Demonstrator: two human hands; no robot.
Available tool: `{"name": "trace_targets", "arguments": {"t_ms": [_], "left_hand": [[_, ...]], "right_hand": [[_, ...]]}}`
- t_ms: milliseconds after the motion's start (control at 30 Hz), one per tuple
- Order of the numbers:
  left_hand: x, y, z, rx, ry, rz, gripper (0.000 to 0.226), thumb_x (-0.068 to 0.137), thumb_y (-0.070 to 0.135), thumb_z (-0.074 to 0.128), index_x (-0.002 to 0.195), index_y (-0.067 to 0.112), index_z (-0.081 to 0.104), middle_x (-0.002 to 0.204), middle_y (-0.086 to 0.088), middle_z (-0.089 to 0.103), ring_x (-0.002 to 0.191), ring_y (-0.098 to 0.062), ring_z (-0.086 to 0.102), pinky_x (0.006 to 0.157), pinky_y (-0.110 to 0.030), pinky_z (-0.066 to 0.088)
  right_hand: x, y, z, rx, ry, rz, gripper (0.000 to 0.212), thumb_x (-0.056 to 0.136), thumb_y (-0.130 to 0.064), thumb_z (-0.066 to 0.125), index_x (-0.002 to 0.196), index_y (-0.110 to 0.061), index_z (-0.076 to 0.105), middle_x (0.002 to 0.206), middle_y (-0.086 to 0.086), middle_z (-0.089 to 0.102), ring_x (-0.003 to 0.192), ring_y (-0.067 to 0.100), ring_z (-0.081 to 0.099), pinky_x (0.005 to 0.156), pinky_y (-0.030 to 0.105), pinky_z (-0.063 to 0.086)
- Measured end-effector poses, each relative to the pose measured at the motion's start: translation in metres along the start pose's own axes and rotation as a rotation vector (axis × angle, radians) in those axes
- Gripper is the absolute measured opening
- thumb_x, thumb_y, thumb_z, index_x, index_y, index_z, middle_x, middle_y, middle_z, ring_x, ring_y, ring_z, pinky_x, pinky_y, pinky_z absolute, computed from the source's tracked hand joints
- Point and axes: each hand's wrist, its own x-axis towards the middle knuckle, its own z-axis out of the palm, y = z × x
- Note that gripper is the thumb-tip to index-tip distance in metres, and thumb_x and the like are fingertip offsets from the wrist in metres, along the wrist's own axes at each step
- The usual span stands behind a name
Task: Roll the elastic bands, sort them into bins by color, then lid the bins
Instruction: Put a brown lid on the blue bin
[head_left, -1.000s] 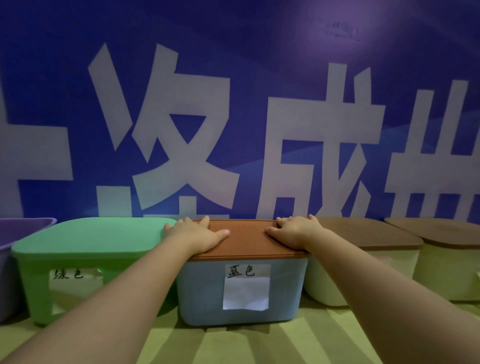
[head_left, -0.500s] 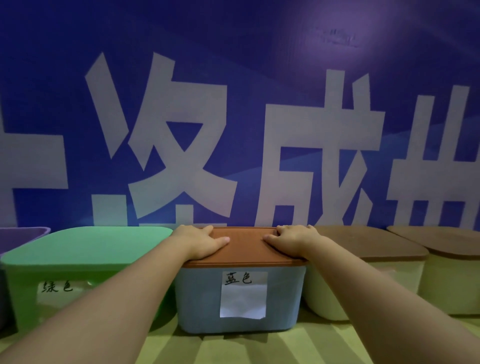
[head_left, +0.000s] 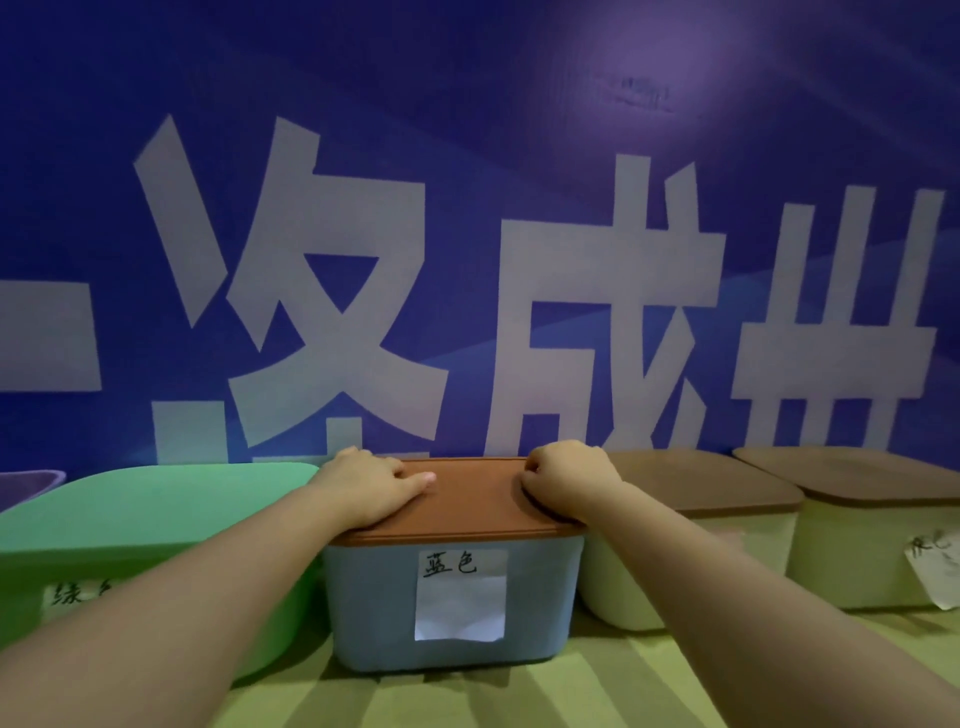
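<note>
Left hand (head_left: 363, 488) flat, right hand (head_left: 571, 480) fisted, both atop brown lid (head_left: 467, 504) of closed blue bin (head_left: 374, 608).

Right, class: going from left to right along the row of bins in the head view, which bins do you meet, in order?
purple bin, cut off by the frame edge → green bin → blue bin → cream bin → second cream bin
</note>
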Motion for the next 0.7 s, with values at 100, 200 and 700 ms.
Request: {"name": "trace_targets", "arguments": {"t_ms": [100, 200, 700], "left_hand": [[-0.004, 0.002, -0.012, -0.097, 0.088, 0.002, 0.063, 0.092, 0.063, 0.018, 0.13, 0.025, 0.052, 0.133, -0.006, 0.053, 0.123, -0.026, 0.046, 0.102, -0.04, 0.039], [-0.02, 0.009, -0.02, -0.136, 0.141, 0.029, 0.061, 0.093, 0.061, 0.022, 0.131, 0.025, 0.052, 0.13, -0.002, 0.056, 0.12, -0.021, 0.049, 0.097, -0.037, 0.041], [-0.081, 0.022, 0.023, 0.051, 0.288, 0.164, 0.045, 0.091, 0.049, 0.043, 0.133, 0.033, 0.038, 0.131, 0.006, 0.05, 0.12, -0.019, 0.046, 0.097, -0.038, 0.037]], "right_hand": [[-0.004, 0.0, -0.011, 0.099, -0.013, 0.016, 0.029, 0.092, -0.03, 0.042, 0.104, -0.018, 0.065, 0.1, 0.003, 0.063, 0.089, 0.022, 0.058, 0.071, 0.028, 0.043], [-0.016, -0.008, -0.017, 0.145, 0.015, -0.021, 0.028, 0.092, -0.03, 0.042, 0.104, -0.018, 0.065, 0.099, 0.003, 0.064, 0.087, 0.02, 0.058, 0.073, 0.028, 0.046], [-0.097, -0.069, -0.001, 0.093, 0.238, -0.113, 0.055, 0.092, -0.06, 0.027, 0.087, -0.016, 0.061, 0.086, 0.001, 0.062, 0.082, 0.02, 0.057, 0.089, 0.04, 0.035]]}}
